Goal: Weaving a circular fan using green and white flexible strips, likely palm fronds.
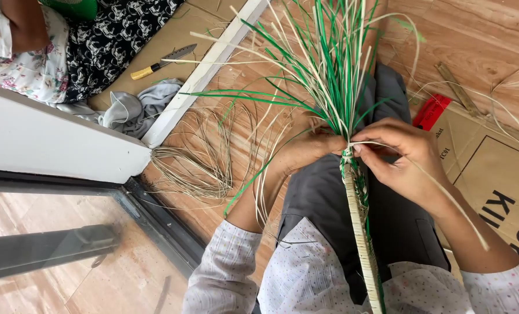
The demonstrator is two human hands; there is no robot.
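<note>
**2 hands braiding green and cream strips over the lap**

A long, narrow woven band of cream and green plant strips (361, 232) runs up the middle of the person's lap, lying on dark grey trousers (323, 197), its lower end passing out of view between the white dotted sleeves (306, 279). Where the weaving stops, both hands meet. The right hand (402, 160) has its fingers curled closed on 1 thin cream strip (445, 195), pinched at the band's top, with the strip trailing back over the wrist. The left hand (306, 148) is wrapped tight around the gathered bundle just beside it, fingertips hidden behind the strips.

Above the hands, the loose unwoven strips, green and cream (323, 58), fan out and upward over the wooden floor (480, 35). To the left lies a coil of thin dry fibres (195, 168) on the floor near a white door frame (207, 70). To the right sits flattened brown cardboard (492, 174) with a red label (432, 111).

Farther off, a crumpled grey cloth (134, 110) and a yellow-handled knife (162, 61) lie beside another person in floral and black patterned clothes (67, 46).
</note>
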